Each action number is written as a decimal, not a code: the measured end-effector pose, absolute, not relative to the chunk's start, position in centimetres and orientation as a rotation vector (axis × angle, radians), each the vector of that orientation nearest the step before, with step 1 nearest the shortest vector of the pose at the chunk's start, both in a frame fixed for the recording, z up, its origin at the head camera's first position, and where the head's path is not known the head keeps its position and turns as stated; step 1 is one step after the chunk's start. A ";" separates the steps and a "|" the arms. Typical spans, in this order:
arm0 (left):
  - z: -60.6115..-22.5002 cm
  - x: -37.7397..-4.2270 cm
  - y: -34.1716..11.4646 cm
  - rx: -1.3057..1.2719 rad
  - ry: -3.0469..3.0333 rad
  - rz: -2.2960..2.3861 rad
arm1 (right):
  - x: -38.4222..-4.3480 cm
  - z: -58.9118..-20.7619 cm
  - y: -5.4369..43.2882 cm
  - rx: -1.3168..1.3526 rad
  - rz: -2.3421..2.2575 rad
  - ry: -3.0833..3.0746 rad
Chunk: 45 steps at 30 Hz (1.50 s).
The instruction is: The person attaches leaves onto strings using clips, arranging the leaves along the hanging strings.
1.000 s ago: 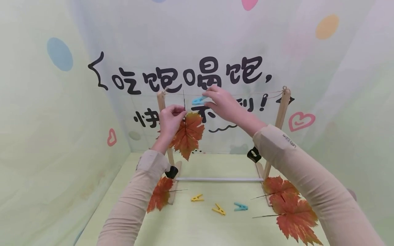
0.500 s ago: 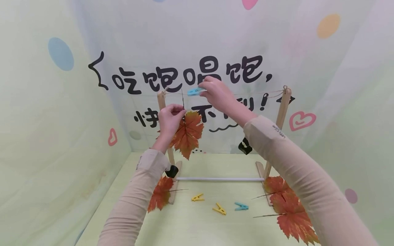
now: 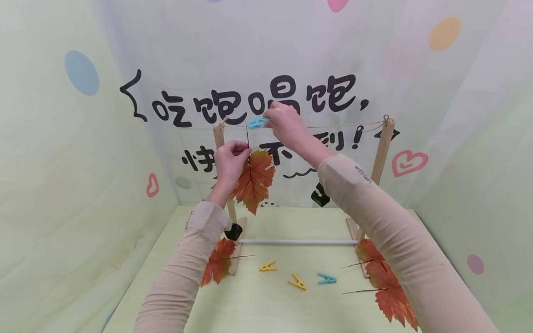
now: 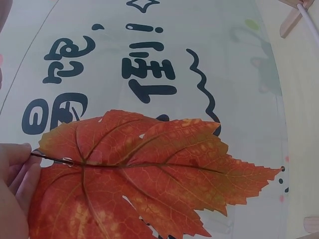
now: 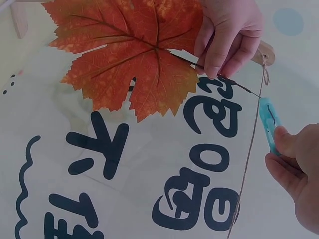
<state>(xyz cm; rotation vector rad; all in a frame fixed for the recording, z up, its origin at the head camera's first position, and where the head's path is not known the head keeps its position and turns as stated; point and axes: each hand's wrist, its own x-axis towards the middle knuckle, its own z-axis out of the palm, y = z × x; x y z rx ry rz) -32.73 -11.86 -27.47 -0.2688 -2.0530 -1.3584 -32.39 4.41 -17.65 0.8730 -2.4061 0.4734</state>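
An orange-red artificial maple leaf (image 3: 253,180) hangs tip down from my left hand (image 3: 231,162), whose thumb and fingers pinch its dark stem. In the right wrist view the stem's upper end meets the thin twine (image 5: 252,139) strung between two wooden posts. My right hand (image 3: 287,124) pinches a light blue clothespin (image 3: 258,122) by its handle end, and the pin points left toward the stem. The clothespin's front end (image 5: 265,102) is right at the twine and the stem tip. The left wrist view shows the leaf (image 4: 139,169) spread broad, with fingertips on its stem.
On the table lie two yellow clothespins (image 3: 297,282) and a blue one (image 3: 327,278). More maple leaves lie by the frame's left foot (image 3: 218,261) and right foot (image 3: 385,277). A white rod (image 3: 297,242) joins the wooden posts (image 3: 381,152) low down.
My right hand has moved left and slightly up with the blue clothespin, bringing it close to the stem tip and twine. My left hand and the leaf have stayed almost still.
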 end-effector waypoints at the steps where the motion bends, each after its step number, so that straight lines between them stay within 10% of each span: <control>1: -27.5 -32.7 -11.9 -0.268 -2.056 -1.357 | -32.4 -17.6 4.3 0.873 0.468 -2.407; 45: -28.3 -33.1 -11.8 -0.218 -2.040 -1.313 | -33.2 -18.3 4.1 0.964 0.617 -2.467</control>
